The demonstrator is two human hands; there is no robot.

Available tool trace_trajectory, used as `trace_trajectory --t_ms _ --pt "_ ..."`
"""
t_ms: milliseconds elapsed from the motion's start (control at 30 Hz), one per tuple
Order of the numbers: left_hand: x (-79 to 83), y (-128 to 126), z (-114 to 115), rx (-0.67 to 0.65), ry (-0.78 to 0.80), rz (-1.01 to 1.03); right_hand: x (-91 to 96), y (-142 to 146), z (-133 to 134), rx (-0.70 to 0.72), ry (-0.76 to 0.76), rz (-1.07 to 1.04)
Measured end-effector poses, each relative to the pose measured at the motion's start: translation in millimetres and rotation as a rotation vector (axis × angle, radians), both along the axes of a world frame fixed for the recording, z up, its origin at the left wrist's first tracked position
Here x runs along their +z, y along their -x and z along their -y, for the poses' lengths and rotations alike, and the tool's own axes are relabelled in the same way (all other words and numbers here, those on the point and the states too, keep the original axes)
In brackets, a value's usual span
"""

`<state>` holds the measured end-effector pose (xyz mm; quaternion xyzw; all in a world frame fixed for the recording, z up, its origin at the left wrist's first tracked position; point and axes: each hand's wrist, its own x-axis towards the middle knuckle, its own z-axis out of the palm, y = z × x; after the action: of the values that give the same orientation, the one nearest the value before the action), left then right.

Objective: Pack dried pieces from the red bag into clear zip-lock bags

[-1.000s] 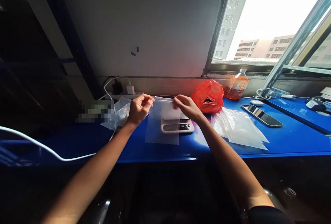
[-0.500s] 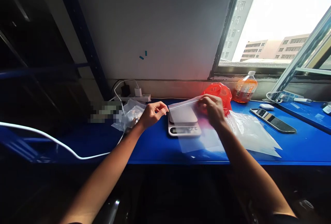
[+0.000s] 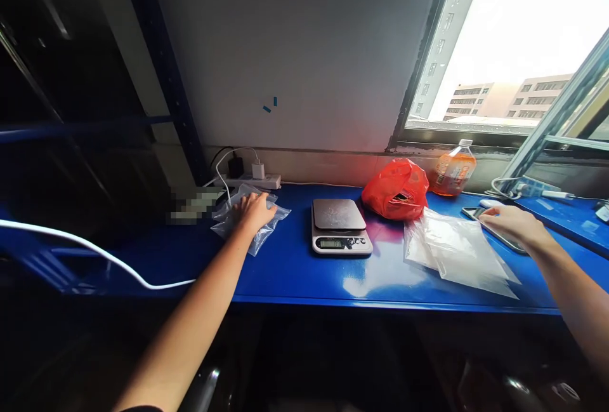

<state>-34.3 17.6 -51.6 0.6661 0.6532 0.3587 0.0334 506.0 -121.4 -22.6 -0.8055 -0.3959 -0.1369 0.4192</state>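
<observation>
The left hand (image 3: 254,211) lies flat, fingers spread loosely, on a crumpled clear bag (image 3: 247,218) at 10 o'clock on the blue table (image 3: 295,272); nothing is pinched yet. To lift it cleanly, gather the film near its mouth so whatever is inside doesn't spill. The right hand (image 3: 511,225) hovers open at 2 o'clock, over the far edge of the flat clear bags (image 3: 457,250) and beside a phone (image 3: 476,214), gripping nothing. Between the hands sit a digital scale (image 3: 340,226) and a red plastic bag (image 3: 397,190); a white cable (image 3: 95,256) trails near the left forearm and could snag.
</observation>
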Motion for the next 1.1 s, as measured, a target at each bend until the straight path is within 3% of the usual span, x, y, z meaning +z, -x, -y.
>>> trace_trajectory --t_ms 100,233,300,400,467,533,633,767,933,1100 --pt "1.5 -1 -4 -0.057 -0.048 0.024 6.9 19 -9 0.001 0.165 0.032" --pt "6.8 -9 -3 -0.182 -0.156 0.104 32.0 100 -29 0.216 -0.027 0.167" --pt "10.1 -17 4 -0.242 -0.224 0.163 38.8 157 -42 0.423 -0.106 0.117" --pt "16.3 -31 18 -0.311 -0.354 0.25 33.2 241 -58 0.788 -0.185 -0.066" --pt "20.1 -39 27 -0.357 -0.434 0.292 22.1 283 -64 1.049 -0.115 -0.133" --pt "22.1 -45 33 -0.409 -0.494 0.32 9.8 306 -66 1.172 -0.01 -0.197" --pt "21.9 -49 38 -0.498 -0.536 0.338 -4.8 311 -64 1.263 0.084 -0.488" --pt "19.9 -53 41 -0.601 -0.537 0.31 -11.3 294 -60 1.361 0.093 -0.874" --pt "21.2 -58 48 -0.667 -0.53 0.3 -7.8 293 -54 1.351 0.119 -0.947" --pt "25.3 -59 54 -0.689 -0.543 0.153 -5.4 298 -49 1.304 0.166 -1.11"
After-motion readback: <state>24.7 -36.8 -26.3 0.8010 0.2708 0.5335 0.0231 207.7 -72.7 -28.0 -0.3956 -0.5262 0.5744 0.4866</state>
